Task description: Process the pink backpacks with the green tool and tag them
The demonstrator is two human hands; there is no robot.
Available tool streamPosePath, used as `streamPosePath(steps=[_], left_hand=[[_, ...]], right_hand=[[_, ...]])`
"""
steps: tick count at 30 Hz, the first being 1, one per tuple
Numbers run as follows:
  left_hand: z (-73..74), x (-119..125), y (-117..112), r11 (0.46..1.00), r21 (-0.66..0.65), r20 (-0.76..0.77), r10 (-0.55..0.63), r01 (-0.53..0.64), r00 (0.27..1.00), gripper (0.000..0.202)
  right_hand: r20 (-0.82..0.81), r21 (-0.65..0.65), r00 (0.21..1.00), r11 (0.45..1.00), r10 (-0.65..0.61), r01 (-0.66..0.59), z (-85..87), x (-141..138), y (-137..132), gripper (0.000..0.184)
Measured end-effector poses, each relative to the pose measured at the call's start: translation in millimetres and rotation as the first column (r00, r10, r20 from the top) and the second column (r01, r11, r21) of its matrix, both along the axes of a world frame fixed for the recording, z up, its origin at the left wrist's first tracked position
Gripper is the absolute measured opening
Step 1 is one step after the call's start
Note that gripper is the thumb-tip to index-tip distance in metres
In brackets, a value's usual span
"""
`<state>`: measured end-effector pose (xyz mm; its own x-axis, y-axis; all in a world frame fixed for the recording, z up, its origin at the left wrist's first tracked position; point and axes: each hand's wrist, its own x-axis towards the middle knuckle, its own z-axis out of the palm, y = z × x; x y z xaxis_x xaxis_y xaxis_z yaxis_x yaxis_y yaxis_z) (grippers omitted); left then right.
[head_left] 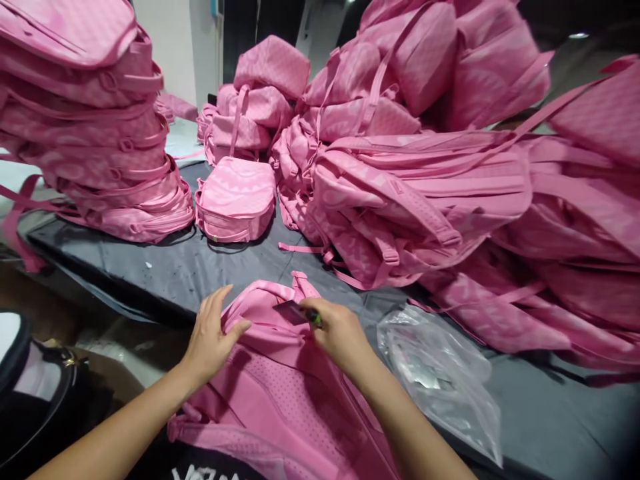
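A pink backpack (pixel 300 393) lies in front of me, its padded, dotted back panel and straps facing up. My right hand (pixel 340 333) is closed around a small tool with a black-and-green handle (pixel 314 317). Its dark flat blade (pixel 290 311) points left over the bag's top edge; the exact kind of tool is unclear. At the upper left edge of the same backpack is my left hand (pixel 213 337). Its fingers are stretched upward and the thumb is spread over the fabric, touching the bag without a closed grip.
Stacked pink backpacks (pixel 110 133) rise at the left. One small pink backpack (pixel 237 200) lies mid-table. A large heap of pink backpacks (pixel 425 180) fills the right. A clear plastic bag (pixel 445 380) rests on the dark table cover (pixel 560 413). Black-and-white items (pixel 35 387) stand lower left.
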<state>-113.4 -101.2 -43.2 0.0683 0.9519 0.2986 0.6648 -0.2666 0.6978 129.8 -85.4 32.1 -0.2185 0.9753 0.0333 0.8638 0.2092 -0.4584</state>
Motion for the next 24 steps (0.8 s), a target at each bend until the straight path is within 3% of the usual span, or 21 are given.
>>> streamPosePath(steps=[3, 7, 11, 18, 24], left_hand=[[-25.3, -10.8, -4.9, 0.983, -0.181, -0.116, -0.058, 0.037, 0.992, 0.088], [-43.7, -8.0, -9.8, 0.977, -0.210, -0.141, -0.055, 0.024, 0.988, 0.077], [-48.0, -5.4, -7.1, 0.986, -0.167, -0.144, -0.043, 0.019, 0.989, 0.074], [-49.2, -5.3, -4.0, 0.988, -0.151, -0.126, -0.036, 0.017, 0.991, 0.072], [-64.6, -11.0, -3.2, 0.996, -0.077, -0.143, -0.048, 0.038, 0.989, 0.076]], right_hand=[[0.248, -0.180, 0.946, 0.970, 0.207, -0.165, -9.9, -15.3, 16.1, 0.033], [0.390, -0.287, 0.833, 0.911, 0.393, -0.295, -32.0, -37.5, 25.4, 0.020], [0.428, -0.324, 0.795, 0.894, 0.431, -0.310, -43.2, -45.8, 27.7, 0.019], [0.495, -0.309, 0.740, 0.888, 0.456, -0.340, -39.4, -48.4, 24.8, 0.022], [0.439, -0.314, 0.803, 0.906, 0.404, -0.285, -34.1, -55.6, 31.4, 0.018]])
